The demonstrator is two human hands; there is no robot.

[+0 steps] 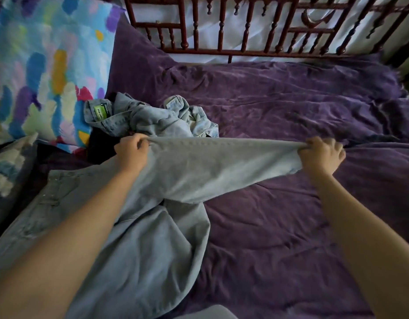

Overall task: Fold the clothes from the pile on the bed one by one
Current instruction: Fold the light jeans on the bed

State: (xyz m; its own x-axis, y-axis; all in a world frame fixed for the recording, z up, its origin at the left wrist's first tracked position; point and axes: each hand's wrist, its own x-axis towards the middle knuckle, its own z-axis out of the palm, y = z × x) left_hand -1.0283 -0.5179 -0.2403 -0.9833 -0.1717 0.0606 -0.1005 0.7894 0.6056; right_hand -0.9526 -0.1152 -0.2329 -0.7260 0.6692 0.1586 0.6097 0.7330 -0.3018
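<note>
Reaching forward on bare forearms, the left hand (130,150) and the right hand (320,155) each clench a bunched edge of one leg of the pale blue jeans (176,180), fingers curled over the cloth and knuckles uppermost. The held leg is drawn taut between them, its long axis running side to side just in front of the pile (148,118). The left hand sits at the pile's near edge and the right hand well to the right of it. The rest of the jeans drops toward the viewer, nearer than the pile, with the waistband end lying under the left forearm on the purple bedspread (291,226). The pile is crumpled denim. A green label (100,111) shows at its left end, the writing too small to read. A patterned pillow (49,65) lies left of the pile and a wooden rail (222,31) stands beyond it.
</note>
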